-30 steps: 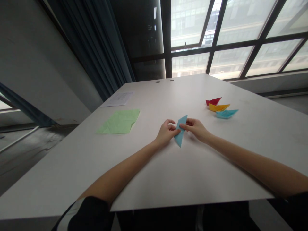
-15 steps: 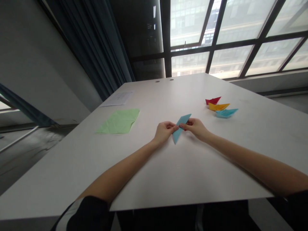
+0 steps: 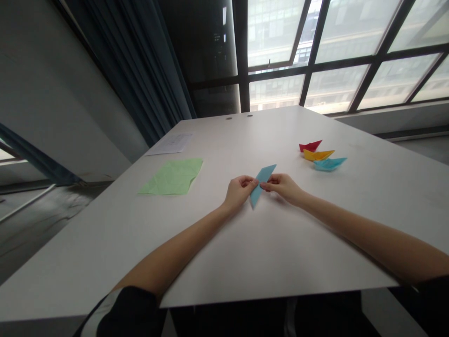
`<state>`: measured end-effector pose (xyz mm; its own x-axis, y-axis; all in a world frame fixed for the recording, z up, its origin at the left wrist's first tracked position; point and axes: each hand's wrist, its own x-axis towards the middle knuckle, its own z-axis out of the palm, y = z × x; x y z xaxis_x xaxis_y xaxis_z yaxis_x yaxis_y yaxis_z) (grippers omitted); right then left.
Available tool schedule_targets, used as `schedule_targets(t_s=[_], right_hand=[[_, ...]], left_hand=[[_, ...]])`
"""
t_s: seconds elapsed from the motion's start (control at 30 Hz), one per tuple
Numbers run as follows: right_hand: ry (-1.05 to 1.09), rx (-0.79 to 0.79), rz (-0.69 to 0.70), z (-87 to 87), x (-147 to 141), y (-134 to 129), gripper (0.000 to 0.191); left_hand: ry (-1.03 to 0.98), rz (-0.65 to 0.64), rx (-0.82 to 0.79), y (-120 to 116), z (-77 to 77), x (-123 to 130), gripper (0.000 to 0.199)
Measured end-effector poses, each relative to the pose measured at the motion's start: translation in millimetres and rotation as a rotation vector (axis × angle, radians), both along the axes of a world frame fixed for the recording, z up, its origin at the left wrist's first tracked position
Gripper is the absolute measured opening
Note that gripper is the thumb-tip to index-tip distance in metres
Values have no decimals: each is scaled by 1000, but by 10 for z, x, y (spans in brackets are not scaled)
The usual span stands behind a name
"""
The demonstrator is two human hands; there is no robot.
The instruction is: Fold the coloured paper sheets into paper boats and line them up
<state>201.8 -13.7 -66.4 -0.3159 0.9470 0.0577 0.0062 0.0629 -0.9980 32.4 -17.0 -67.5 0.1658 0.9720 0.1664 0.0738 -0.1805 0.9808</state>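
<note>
A folded piece of light blue paper [image 3: 265,173], long and pointed at both ends, is held between my two hands just above the white table [image 3: 224,252]. My left hand [image 3: 240,191] pinches its left edge near the middle, thumb on top. From the other side, my right hand [image 3: 282,186] grips it with thumb and fingers, the two thumbs almost meeting. One tip slants up and away, the other points down toward me. Fingers cover the paper's middle.
Three folded paper boats stand at the right: red [image 3: 310,146], yellow [image 3: 318,155] and blue [image 3: 330,164]. Green paper [image 3: 173,176] lies to the left, with a printed white sheet [image 3: 170,144] behind it. A blue curtain [image 3: 140,61] and windows border the table's far side.
The folded blue paper has shifted very slightly left, its lower tip moving a little with it. Both hands keep their pinch; the boats and green paper stay in place.
</note>
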Motion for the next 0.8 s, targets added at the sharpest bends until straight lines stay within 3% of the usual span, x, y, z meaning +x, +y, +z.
schedule_targets(t_s=[0.3,0.6,0.8], right_hand=[[174,-22,-110,-11,-15,23,28],[234,-33,-257,20,43,72,32],[281,-34,-230,6,57,94,31]], left_hand=[[150,-73,76,-56,15,-24,32],[-6,-111,-98,-52,2,-13,35],[58,-115,-99,-36,5,-13,33]])
